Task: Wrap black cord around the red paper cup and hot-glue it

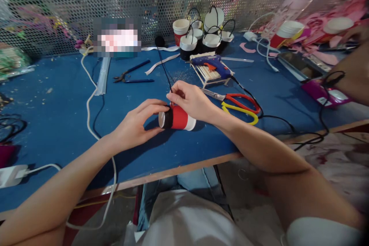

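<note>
Red cup (180, 118) is lying sideways on the table (57, 123) near its front edge; we are steadying it, left hand (135, 125) gripping its base, right hand (191, 102) pinching black cord (164, 67) taut on top, pressing squarely.

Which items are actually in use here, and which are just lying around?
In use: left hand and right hand on red paper cup; black cord pinched by right hand.
Lying about: scissors, glue gun, pliers, finished cups.
</note>
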`<action>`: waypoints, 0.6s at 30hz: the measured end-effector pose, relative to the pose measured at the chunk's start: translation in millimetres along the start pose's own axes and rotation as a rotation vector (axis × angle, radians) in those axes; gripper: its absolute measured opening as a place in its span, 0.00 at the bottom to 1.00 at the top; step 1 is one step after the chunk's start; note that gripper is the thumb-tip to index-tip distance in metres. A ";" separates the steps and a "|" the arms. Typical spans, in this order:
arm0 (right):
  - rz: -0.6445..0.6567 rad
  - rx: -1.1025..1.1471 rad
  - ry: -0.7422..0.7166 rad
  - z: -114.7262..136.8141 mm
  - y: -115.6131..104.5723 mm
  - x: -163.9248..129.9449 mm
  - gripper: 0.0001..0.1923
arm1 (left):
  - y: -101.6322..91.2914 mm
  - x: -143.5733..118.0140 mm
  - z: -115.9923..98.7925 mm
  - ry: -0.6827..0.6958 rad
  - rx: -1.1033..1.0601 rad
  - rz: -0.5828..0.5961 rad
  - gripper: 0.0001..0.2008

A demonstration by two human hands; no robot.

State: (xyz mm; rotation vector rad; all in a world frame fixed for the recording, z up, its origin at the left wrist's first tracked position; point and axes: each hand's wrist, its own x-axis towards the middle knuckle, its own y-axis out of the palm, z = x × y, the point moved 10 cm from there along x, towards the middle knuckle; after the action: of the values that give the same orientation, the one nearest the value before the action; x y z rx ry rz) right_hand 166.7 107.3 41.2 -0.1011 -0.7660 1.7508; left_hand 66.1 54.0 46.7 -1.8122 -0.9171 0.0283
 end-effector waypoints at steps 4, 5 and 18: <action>-0.020 -0.035 0.010 -0.9 2.0 -1.6 0.09 | 2.3 -0.9 5.3 -0.030 -0.075 0.016 0.20; -0.020 -0.037 0.018 -0.9 2.4 -2.1 0.09 | 3.0 -1.5 7.7 -0.046 -0.125 0.016 0.22; -0.022 -0.095 0.025 8.4 4.8 -8.7 0.08 | 25.4 -12.9 40.5 -0.465 -0.480 0.083 0.23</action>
State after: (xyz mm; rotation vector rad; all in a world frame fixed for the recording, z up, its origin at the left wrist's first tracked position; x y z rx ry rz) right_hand 161.9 95.2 42.4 -0.1774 -0.8288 1.6899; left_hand 54.4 74.5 3.2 -2.3440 -1.2498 0.3170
